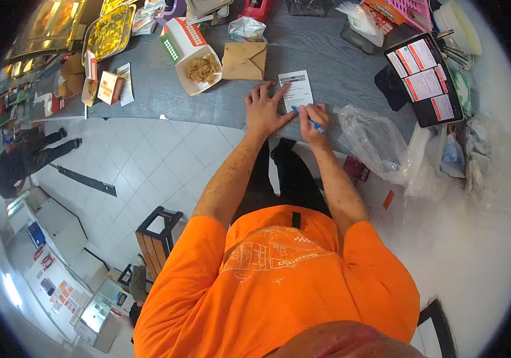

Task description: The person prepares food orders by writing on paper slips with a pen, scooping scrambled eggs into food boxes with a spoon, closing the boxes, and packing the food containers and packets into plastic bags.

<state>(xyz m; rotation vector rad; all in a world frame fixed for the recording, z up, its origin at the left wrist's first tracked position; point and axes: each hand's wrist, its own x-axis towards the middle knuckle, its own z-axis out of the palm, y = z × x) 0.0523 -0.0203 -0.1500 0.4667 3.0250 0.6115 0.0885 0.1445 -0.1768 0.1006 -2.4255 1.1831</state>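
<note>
A white printed slip [299, 89] lies on the dark grey counter [219, 110] in front of me. My left hand [264, 107] rests with spread fingers on the counter, its fingertips at the slip's left edge. A blue pen [315, 125] is gripped in my right hand [314, 122], its tip at the lower part of the slip. Just beyond my left hand stands a closed brown kraft box [244, 61]. Left of that, an open red and white box [190, 56] holds fried pieces of food [203, 69].
A tablet [425, 79] showing order panels stands at the right, with a clear plastic bag [371, 140] near the counter edge. Small boxes [110, 88] and a yellow food tray [107, 36] are at the left. A person [19, 158] stands far left.
</note>
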